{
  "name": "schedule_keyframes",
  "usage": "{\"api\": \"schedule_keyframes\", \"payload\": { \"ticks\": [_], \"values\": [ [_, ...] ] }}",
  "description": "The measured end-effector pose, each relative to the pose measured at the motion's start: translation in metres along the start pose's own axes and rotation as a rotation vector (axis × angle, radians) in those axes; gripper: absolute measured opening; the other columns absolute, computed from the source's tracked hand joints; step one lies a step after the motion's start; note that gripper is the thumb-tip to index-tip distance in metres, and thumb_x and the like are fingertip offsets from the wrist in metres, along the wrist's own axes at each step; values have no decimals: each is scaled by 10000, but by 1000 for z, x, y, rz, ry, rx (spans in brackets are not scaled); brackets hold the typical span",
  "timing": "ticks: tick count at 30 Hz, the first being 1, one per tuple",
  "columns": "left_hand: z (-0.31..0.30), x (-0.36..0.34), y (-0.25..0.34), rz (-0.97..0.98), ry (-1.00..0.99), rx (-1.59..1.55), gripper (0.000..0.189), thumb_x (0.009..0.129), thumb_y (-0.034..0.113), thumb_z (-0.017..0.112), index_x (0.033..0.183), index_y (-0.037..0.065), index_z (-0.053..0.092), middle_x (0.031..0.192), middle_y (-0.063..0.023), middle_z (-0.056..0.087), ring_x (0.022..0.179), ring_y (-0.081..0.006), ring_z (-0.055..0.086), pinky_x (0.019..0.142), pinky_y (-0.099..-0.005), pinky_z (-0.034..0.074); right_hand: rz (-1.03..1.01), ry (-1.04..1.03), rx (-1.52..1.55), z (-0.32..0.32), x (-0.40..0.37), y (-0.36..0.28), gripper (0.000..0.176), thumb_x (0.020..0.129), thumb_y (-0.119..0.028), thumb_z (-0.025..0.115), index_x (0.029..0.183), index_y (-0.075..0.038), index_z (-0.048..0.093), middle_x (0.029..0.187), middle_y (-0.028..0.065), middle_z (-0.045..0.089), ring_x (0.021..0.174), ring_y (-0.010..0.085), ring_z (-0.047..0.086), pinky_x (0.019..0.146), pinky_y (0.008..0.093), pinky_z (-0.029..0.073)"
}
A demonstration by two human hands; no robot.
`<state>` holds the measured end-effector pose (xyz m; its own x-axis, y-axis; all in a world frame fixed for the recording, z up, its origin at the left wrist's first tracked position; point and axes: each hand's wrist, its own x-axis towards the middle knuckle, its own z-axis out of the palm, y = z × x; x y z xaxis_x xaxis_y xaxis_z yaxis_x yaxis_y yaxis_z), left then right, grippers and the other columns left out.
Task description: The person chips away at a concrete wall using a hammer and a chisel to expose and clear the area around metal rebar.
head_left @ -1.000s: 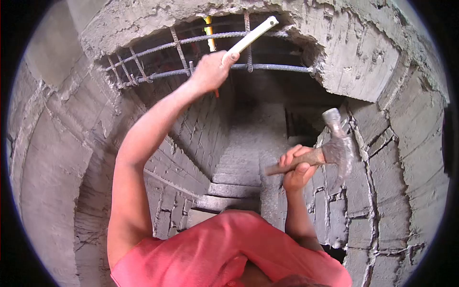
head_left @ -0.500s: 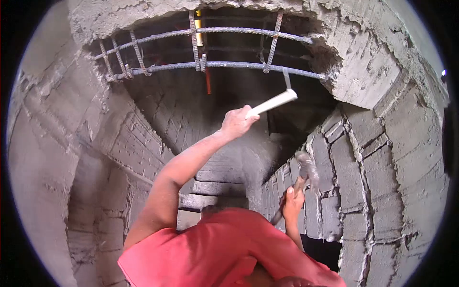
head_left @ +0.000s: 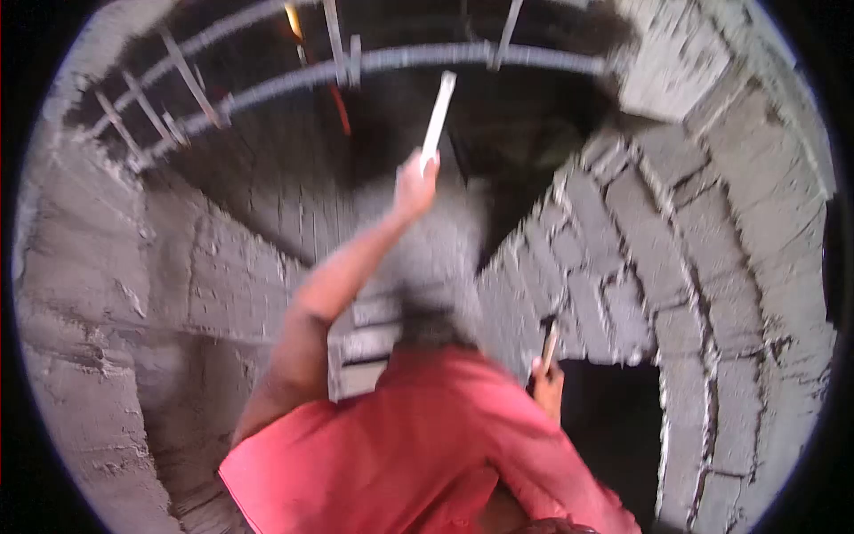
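Observation:
My left hand reaches forward, its fingers closed around a white stick that looks rigid and straight. The stick points up and away, its far tip just below a curved steel bar. On the right, my right hand is closed around a hammer with a light wooden handle. The dark hammer head is small and partly blurred, close in view to the plastered wall. My right forearm is mostly hidden by my red shirt.
Exposed rebar crosses the broken opening above, with a yellow strip and a red strip hanging there. Rough block walls rise at both sides. A dark opening lies beside my right hand.
The white stick has swung left and more upright. My right hand and the hammer have dropped lower. The whole view has tilted, and the rebar appears higher.

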<state>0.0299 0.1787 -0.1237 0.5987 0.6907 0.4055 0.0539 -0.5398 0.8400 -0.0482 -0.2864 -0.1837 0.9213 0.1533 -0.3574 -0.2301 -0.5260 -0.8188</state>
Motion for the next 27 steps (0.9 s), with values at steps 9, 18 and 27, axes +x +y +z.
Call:
{"api": "schedule_keyframes", "payload": {
  "ticks": [9, 18, 27],
  "values": [
    [-53, -26, -29, 319, -115, 123, 364, 1018, 358, 472, 909, 20, 551, 699, -183, 569, 643, -334, 602, 586, -428, 465, 156, -61, 199, 39, -14, 35, 321, 955, -365, 639, 907, -55, 568, 588, -46, 452, 462, 68, 405, 415, 270, 307],
    [-69, 22, -10, 151, -227, -403, 552, 997, 617, 387, 822, 101, 474, 609, 48, 411, 495, -65, 403, 450, -257, 328, -332, -63, 347, 65, 50, -56, 285, 976, -251, 593, 1140, -19, 576, 610, -17, 483, 483, 88, 469, 447, 271, 388],
    [-55, 60, 20, 103, -305, -731, 590, 944, 715, 362, 844, 137, 428, 586, 27, 405, 380, -68, 356, 346, -237, 321, -838, 47, 265, 82, 169, -48, 422, 964, -403, 585, 1051, 9, 596, 667, 67, 512, 607, 169, 495, 566, 342, 421]
  ]
}}
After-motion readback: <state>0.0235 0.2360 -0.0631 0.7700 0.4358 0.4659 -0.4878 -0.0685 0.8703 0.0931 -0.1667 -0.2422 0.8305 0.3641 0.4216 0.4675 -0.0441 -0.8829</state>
